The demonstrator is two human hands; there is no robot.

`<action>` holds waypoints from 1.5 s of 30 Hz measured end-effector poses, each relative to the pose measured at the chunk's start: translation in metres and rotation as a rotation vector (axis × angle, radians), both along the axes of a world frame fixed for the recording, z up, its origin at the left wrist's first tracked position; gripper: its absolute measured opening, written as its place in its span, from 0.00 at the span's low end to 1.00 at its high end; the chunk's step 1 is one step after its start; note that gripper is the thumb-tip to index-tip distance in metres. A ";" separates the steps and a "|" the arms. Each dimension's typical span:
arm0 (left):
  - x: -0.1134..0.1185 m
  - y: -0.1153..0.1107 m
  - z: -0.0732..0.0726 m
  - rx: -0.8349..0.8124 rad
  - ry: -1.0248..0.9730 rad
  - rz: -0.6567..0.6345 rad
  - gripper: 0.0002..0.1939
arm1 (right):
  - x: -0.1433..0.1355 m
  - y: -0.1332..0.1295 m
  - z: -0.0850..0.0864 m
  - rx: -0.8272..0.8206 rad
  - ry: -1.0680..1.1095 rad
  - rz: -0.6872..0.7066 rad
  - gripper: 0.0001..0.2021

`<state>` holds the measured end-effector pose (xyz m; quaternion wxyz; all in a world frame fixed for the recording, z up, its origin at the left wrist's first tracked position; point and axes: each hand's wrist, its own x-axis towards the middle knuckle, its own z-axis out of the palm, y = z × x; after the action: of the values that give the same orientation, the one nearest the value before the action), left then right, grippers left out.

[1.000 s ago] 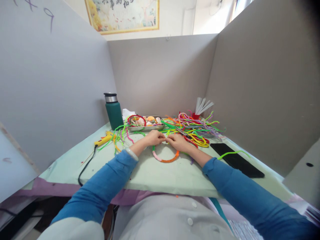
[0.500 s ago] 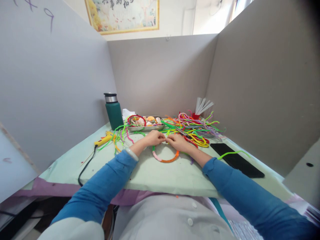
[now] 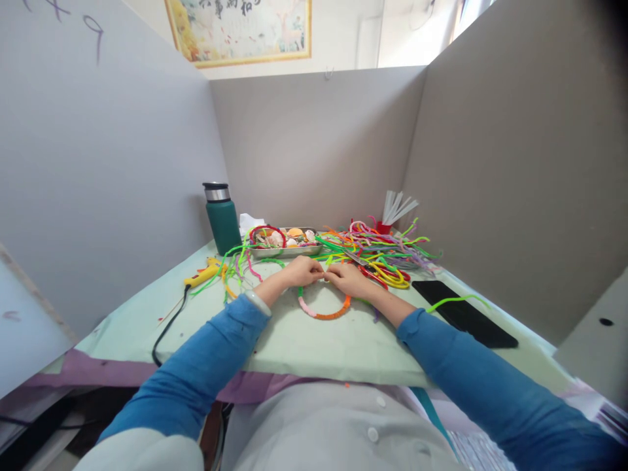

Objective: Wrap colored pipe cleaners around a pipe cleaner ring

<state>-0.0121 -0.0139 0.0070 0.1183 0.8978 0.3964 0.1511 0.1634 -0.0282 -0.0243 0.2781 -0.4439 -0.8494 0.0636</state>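
Note:
A ring wrapped in pipe cleaners (image 3: 330, 316), with green, pink and orange stretches showing, rests on the table below my hands. My left hand (image 3: 301, 271) is closed at the ring's far left side, fingers pinched together. Opposite it, my right hand (image 3: 346, 277) pinches the far right side. The fingertips of both hands nearly meet at the top of the ring, where a small pale yellowish bit shows between them. My fingers hide that far part of the ring.
Behind my hands lie a metal tray (image 3: 289, 251) of shells and a heap of loose pipe cleaners (image 3: 387, 252) with scissors (image 3: 356, 259). On the left are a green bottle (image 3: 223, 226) and a yellow glue gun (image 3: 203, 275). A black phone-like slab (image 3: 464, 314) lies right. White sticks (image 3: 398, 208) stand in a red cup.
Both hands stay at the top of the ring with almost no visible motion. The whole view shifts very slightly.

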 end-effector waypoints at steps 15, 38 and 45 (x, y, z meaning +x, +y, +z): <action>-0.001 0.002 -0.002 0.014 0.011 -0.029 0.16 | 0.000 0.002 -0.002 0.015 -0.018 0.011 0.15; 0.000 0.010 -0.009 0.227 -0.209 -0.007 0.09 | 0.000 -0.001 0.005 -0.107 0.176 0.004 0.15; 0.000 0.011 -0.010 0.271 -0.192 0.014 0.10 | 0.000 0.000 0.005 -0.119 0.187 -0.014 0.15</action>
<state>-0.0119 -0.0028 -0.0026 0.0323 0.8841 0.3657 0.2893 0.1634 -0.0281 -0.0194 0.3298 -0.4578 -0.8114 0.1530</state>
